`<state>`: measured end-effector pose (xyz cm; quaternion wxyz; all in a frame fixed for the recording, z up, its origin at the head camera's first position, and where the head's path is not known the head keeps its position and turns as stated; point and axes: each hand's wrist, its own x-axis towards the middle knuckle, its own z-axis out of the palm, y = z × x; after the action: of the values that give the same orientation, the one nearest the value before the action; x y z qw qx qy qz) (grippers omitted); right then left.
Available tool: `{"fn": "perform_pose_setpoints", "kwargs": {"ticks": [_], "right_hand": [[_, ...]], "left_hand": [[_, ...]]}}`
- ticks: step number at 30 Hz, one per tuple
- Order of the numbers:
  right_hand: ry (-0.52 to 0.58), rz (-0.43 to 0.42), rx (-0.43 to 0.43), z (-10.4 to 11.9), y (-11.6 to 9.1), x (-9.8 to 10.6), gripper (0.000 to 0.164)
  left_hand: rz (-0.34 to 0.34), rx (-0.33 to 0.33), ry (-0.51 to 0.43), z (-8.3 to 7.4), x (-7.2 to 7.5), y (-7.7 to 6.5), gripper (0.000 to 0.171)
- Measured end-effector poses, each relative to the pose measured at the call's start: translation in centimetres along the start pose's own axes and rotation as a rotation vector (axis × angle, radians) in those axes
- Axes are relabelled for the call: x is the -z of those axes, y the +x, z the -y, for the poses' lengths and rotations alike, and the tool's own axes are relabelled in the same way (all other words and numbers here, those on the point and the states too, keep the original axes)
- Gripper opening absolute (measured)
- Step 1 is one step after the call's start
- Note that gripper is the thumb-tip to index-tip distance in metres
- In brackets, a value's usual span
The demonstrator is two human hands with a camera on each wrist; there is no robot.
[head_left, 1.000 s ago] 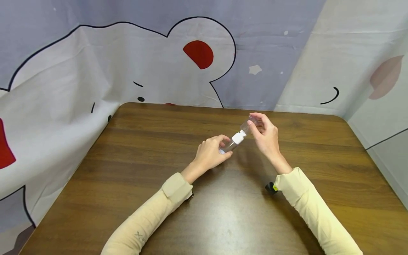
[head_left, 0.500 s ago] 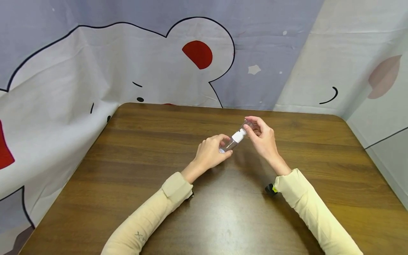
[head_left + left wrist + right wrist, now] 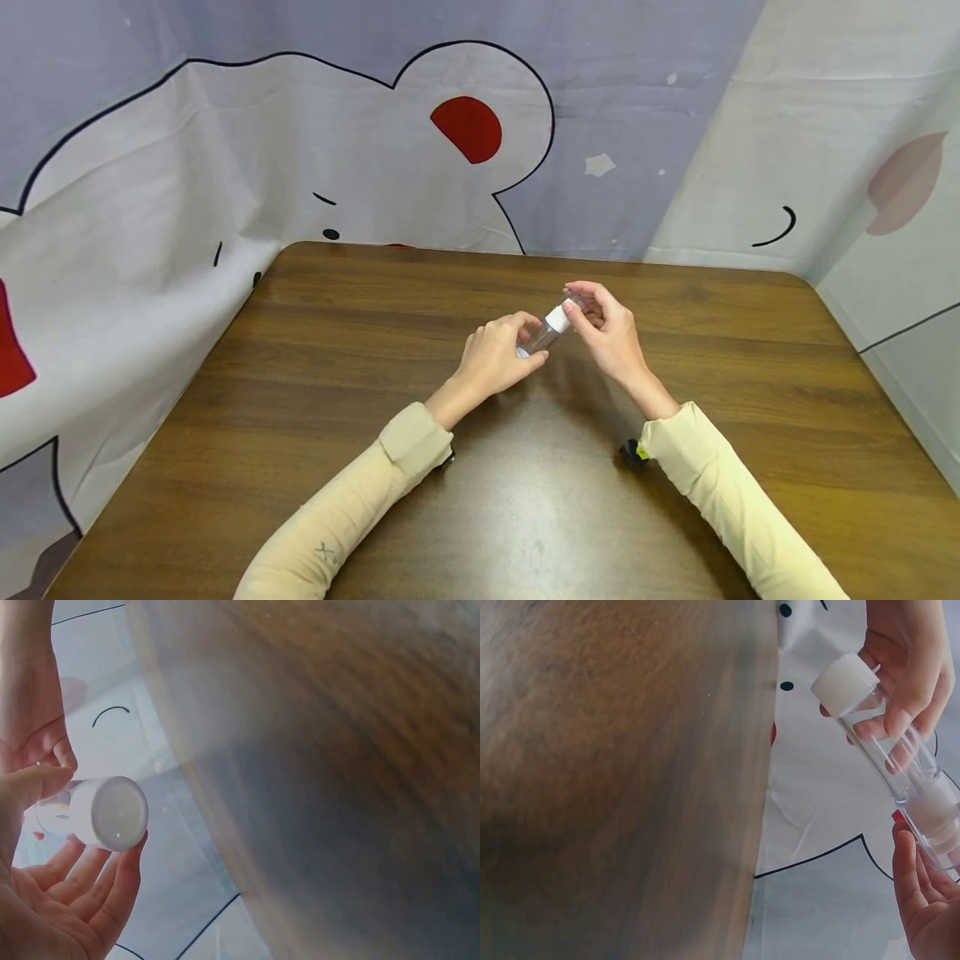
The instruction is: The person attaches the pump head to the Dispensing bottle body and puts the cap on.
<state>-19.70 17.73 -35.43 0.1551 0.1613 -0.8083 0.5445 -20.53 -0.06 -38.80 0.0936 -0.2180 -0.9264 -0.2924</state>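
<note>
My left hand (image 3: 495,357) grips a clear pump bottle (image 3: 543,336) by its body, tilted up to the right above the table. The bottle has a white base (image 3: 120,814), which faces the left wrist camera. A white pump head (image 3: 928,808) sits at its other end. With fingertips and thumb, my right hand (image 3: 613,340) holds a clear cap (image 3: 946,853). In the right wrist view this cap surrounds the pump head, its rim right at the bottle's shoulder. Fingers of the right hand partly hide the cap in the head view.
The brown wooden table (image 3: 337,367) stretches out beneath both hands. Behind it and along its sides hangs a printed curtain (image 3: 360,150). A dark device with a yellow-green spot (image 3: 636,453) shows at the right sleeve's cuff.
My right hand has moved down and left, sliding the clear cap over the white pump head toward the bottle. The left hand and bottle have stayed nearly still.
</note>
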Motion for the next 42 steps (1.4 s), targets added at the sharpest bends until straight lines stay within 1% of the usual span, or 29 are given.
{"fn": "perform_pose_setpoints", "kwargs": {"ticks": [8, 15, 20, 25, 31, 35, 38, 42], "right_hand": [[0.032, 0.009, -0.037, 0.0, -0.1, -0.3, 0.033], [0.057, 0.015, -0.040, -0.4, -0.1, -0.4, 0.034], [0.096, 0.020, -0.046, -0.6, 0.0, -0.4, 0.034], [0.133, 0.031, -0.060, -0.7, -0.1, -0.4, 0.034], [0.136, 0.056, -0.062, -0.9, -0.3, -0.3, 0.034], [0.142, 0.057, -0.053, -1.4, -0.4, -0.3, 0.034], [0.160, 0.042, -0.029, -1.8, -0.3, -0.2, 0.032], [0.187, 0.025, -0.006, -3.2, 0.0, -0.2, 0.030]], "left_hand": [[-0.013, -0.016, 0.010, 0.0, 0.1, 0.0, 0.039], [-0.019, -0.031, 0.006, 0.1, 0.2, 0.1, 0.039], [-0.020, -0.037, -0.001, 0.1, 0.3, 0.2, 0.039], [-0.003, -0.032, 0.008, 0.2, 0.3, 0.2, 0.039], [-0.004, -0.010, 0.039, 0.2, 0.0, 0.1, 0.038], [0.002, -0.009, 0.045, 0.0, -0.1, 0.0, 0.038], [-0.007, -0.022, 0.054, -0.3, 0.0, 0.1, 0.038], [-0.020, -0.040, 0.060, -0.5, 0.1, 0.1, 0.039]]}}
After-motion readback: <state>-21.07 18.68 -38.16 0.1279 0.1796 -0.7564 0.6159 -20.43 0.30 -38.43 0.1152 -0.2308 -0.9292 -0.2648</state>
